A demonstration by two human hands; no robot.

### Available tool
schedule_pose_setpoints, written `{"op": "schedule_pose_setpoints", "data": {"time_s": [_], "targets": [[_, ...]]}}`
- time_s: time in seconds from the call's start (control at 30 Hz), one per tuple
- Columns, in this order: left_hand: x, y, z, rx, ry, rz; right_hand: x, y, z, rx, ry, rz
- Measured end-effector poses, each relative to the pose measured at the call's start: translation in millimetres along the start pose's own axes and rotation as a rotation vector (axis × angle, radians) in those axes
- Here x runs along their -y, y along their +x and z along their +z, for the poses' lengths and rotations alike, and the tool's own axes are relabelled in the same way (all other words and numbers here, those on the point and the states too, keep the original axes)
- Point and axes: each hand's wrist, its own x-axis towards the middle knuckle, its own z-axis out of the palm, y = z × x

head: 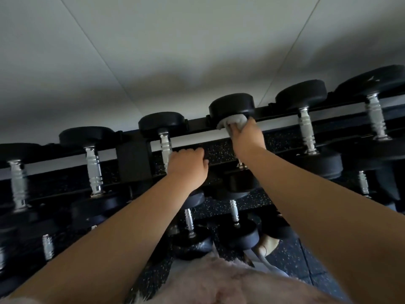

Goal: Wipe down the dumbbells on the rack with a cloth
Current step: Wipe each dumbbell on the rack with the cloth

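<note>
A black rack (133, 159) carries a top row of black dumbbells with chrome handles. My right hand (246, 133) grips a grey cloth (232, 122) wrapped round the handle of one dumbbell (231, 105), just under its far head. My left hand (187, 163) rests with curled fingers on the handle of the neighbouring dumbbell (161, 123) to the left; that handle's lower part is hidden by the hand. Other dumbbells (301, 94) stand to the right and to the left (86, 136).
A lower rack shelf holds smaller dumbbells (190, 220) under my arms. Behind the rack rises a white wall (197, 51). Speckled black rubber flooring (219, 207) lies beneath, and a foot in a sandal (268, 245) shows near the bottom.
</note>
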Motion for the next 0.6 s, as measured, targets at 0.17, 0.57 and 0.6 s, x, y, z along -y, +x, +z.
{"op": "schedule_pose_setpoints", "data": {"time_s": [0.17, 0.57, 0.6], "targets": [[21, -32, 7, -0.024, 0.033, 0.169, -17, -10, 2, 0.349, -0.386, 0.173], [21, -33, 10, -0.112, -0.023, 0.211, 15, 11, -5, 0.168, -0.197, 0.042], [21, -33, 10, -0.108, -0.023, 0.208, 22, 5, -12, 0.225, -0.242, -0.001]]}}
